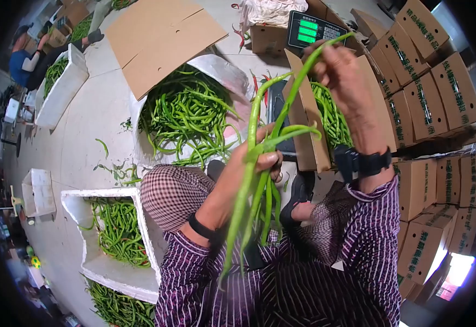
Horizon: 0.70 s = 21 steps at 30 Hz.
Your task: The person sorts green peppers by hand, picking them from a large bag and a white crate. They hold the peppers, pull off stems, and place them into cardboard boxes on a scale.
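Several long green peppers [246,185] hang from my left hand [240,169], whose fingers are wrapped round them above my lap. Higher up and to the right, my right hand [340,71] pinches the upper end of one long green pepper [303,73], which slants down to the bunch. Below my right hand an open cardboard box [304,125] holds more green peppers [330,117]. A big pile of green peppers [186,111] lies in a white sack [224,71] beyond my left hand.
A scale display [309,31] glows green behind the box. Stacked cartons [426,98] line the right side. White foam boxes [153,245] with peppers stand at the left. A flat cardboard sheet [162,41] covers part of the sack. Another person [25,65] sits at the upper left.
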### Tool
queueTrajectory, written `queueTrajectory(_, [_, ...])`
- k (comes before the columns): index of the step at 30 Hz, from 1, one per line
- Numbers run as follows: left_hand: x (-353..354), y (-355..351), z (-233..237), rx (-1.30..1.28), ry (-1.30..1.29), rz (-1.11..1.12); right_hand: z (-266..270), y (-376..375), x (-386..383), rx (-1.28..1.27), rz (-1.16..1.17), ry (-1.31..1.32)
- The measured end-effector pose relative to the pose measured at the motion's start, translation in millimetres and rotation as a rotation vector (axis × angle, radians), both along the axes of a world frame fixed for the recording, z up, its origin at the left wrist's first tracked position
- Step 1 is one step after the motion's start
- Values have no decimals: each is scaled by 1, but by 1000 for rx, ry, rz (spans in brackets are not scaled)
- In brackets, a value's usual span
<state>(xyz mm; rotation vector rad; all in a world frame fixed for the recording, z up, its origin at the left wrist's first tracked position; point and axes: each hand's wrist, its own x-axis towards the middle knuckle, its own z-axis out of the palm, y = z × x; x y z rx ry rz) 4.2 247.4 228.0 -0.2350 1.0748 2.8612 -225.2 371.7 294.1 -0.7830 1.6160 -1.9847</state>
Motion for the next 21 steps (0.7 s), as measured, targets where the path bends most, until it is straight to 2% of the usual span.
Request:
queueTrajectory(1, [0,0,0,-19,6,18,8,2,-4,0,4,-2])
queueTrajectory(5, [0,3,-3,-17,-55,131,47,23,-31,-84,-542,251])
queueTrajectory(7, [1,5,-3,39,-130,216,71,41,-50,-159,-625,349])
queueTrajectory(8, [1,5,-7,37,-139,216,85,35,-31,-157,-626,339])
queueTrajectory(10, [-3,5,-19,171,-126,253,106,14,8,-483,-492,582])
queueTrajectory(11, [-5,6,-21,189,-130,265,114,-3,21,-531,-515,590])
queueTrajectory(13, [-9,6,-36,246,-86,255,162,-7,37,-592,-142,-384])
queueTrajectory(14, [-9,6,-37,242,-86,262,142,-22,52,-597,-154,-389])
queueTrajectory(16, [-7,9,-27,138,-134,370,86,-81,108,-243,-395,1481])
queueTrajectory(17, [-1,13,2,202,-270,379,104,-114,149,335,-534,1800])
queueTrajectory(18, [6,15,24,264,-409,388,110,-117,170,158,-157,1509])
queueTrajectory(19, [-6,-2,-19,228,-450,435,106,-112,167,159,-158,1491])
queueTrajectory(20, [2,-15,-51,230,86,124,97,-99,156,62,-23,1136])
queueTrajectory(21, [3,-14,-50,238,-25,194,86,-83,142,-28,104,781])
